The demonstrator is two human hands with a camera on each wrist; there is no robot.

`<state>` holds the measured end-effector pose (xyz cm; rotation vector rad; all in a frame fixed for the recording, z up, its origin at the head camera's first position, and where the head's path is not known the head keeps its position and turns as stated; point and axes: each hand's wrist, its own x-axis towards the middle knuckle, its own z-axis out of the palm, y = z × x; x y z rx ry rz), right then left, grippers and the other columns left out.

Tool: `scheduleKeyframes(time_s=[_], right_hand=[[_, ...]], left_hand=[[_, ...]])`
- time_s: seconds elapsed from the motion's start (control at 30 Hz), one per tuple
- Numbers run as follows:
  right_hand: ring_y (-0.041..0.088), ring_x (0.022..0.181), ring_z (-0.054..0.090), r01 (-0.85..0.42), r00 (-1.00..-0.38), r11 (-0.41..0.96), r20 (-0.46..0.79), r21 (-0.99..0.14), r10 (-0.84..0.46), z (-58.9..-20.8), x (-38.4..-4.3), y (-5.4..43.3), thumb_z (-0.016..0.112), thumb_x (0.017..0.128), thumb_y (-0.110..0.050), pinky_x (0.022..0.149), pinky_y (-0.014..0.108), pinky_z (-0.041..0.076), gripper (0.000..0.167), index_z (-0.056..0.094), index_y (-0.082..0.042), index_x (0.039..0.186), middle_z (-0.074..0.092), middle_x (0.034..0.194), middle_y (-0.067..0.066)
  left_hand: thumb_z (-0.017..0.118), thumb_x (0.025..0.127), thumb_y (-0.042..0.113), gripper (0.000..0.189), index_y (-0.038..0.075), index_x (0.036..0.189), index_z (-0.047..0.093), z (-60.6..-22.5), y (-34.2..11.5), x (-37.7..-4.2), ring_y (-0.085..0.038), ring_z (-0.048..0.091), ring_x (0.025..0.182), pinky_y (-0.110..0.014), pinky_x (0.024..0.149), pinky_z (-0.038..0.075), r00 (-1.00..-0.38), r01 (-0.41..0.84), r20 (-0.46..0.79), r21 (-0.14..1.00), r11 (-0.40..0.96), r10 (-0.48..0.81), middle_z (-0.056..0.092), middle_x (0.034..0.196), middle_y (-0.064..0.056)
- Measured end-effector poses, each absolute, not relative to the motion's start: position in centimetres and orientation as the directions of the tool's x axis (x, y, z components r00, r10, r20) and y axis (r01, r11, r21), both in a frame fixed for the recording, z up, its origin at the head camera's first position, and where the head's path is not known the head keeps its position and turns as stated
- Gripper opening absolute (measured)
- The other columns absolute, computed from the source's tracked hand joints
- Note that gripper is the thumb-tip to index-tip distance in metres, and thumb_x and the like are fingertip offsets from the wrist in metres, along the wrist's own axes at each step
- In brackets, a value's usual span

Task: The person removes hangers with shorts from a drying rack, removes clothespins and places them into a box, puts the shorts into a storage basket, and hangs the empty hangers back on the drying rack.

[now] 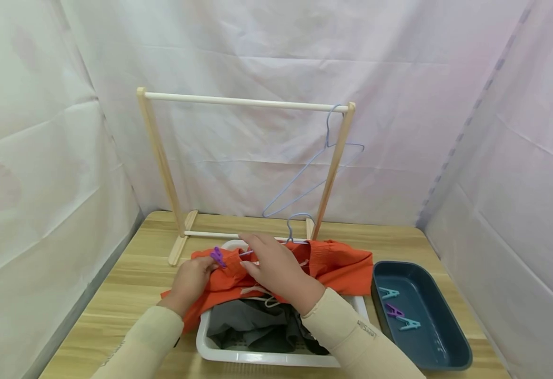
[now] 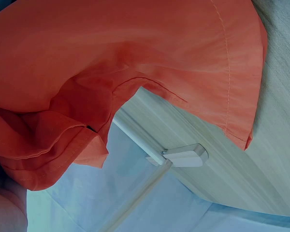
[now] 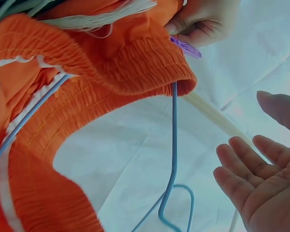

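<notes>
A pair of orange shorts [image 1: 340,260] with a gathered waistband and pale drawstring lies over a white basket [image 1: 269,358]. A blue wire hanger [image 3: 174,130] runs into the waistband, its hook standing up behind. My left hand [image 1: 192,279] pinches the shorts at the left waist, right beside a purple clothespin [image 1: 217,256] at the waistband's edge. Above the middle of the waistband is my right hand [image 1: 278,266]; the right wrist view shows its fingers [image 3: 241,164] extended and holding nothing. In the left wrist view, an orange leg [image 2: 183,58] hangs over the table.
Dark grey clothing [image 1: 257,323] lies in the basket. Behind it stands a wooden rack [image 1: 248,101], with another blue hanger [image 1: 295,179] on its right end. At right, a dark blue tray [image 1: 434,316] holds several clothespins [image 1: 409,323]. White cloth walls surround the table [image 1: 129,295].
</notes>
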<state>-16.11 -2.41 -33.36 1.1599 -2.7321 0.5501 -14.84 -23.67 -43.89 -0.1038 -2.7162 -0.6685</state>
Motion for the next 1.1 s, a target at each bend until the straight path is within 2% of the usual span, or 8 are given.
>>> scheduleKeyframes(time_s=[0.37, 0.6, 0.8, 1.1], right_hand=[[0.021, 0.126, 0.051, -0.683, -0.726, 0.669, 0.169, -0.294, -0.667, -33.8, -17.4, -4.9, 0.067, 0.092, -0.028, 0.099, 0.036, 0.048, 0.057, 0.047, -0.015, 0.143, 0.052, 0.139, 0.006], [0.02, 0.126, 0.052, -0.674, -0.734, 0.688, 0.136, -0.268, -0.665, -34.0, -18.2, -6.5, 0.066, 0.092, -0.029, 0.099, 0.035, 0.048, 0.054, 0.049, -0.014, 0.141, 0.053, 0.137, 0.005], [0.022, 0.128, 0.049, -0.643, -0.751, 0.702, 0.073, -0.304, -0.656, -34.4, -18.7, -7.6, 0.063, 0.094, -0.029, 0.098, 0.037, 0.049, 0.051, 0.049, -0.013, 0.141, 0.052, 0.139, 0.007], [0.02, 0.132, 0.046, -0.609, -0.765, 0.733, -0.018, -0.305, -0.643, -35.7, -19.8, -9.3, 0.06, 0.096, -0.034, 0.106, 0.036, 0.042, 0.05, 0.05, -0.014, 0.14, 0.051, 0.141, 0.003]], left_hand=[[0.072, 0.084, 0.009, 0.004, 0.005, 0.084, 0.069, -44.2, -23.7, -14.9, -0.028, 0.065, 0.068, -0.043, 0.066, 0.056, -0.926, 0.174, 0.376, 0.436, 0.883, -0.003, 0.069, 0.077, -0.009], [0.071, 0.085, 0.006, 0.002, 0.005, 0.085, 0.07, -44.2, -23.7, -14.8, -0.03, 0.066, 0.068, -0.044, 0.065, 0.056, -0.918, 0.189, 0.397, 0.446, 0.875, -0.005, 0.07, 0.077, -0.01], [0.072, 0.083, 0.002, 0.007, 0.008, 0.087, 0.071, -44.2, -23.6, -14.8, -0.03, 0.066, 0.068, -0.045, 0.066, 0.056, -0.921, 0.169, 0.388, 0.478, 0.862, -0.035, 0.07, 0.078, -0.009], [0.072, 0.083, 0.002, 0.004, 0.005, 0.085, 0.071, -44.4, -23.6, -14.7, -0.031, 0.067, 0.07, -0.045, 0.067, 0.057, -0.906, 0.198, 0.422, 0.462, 0.864, -0.018, 0.07, 0.078, -0.01]])
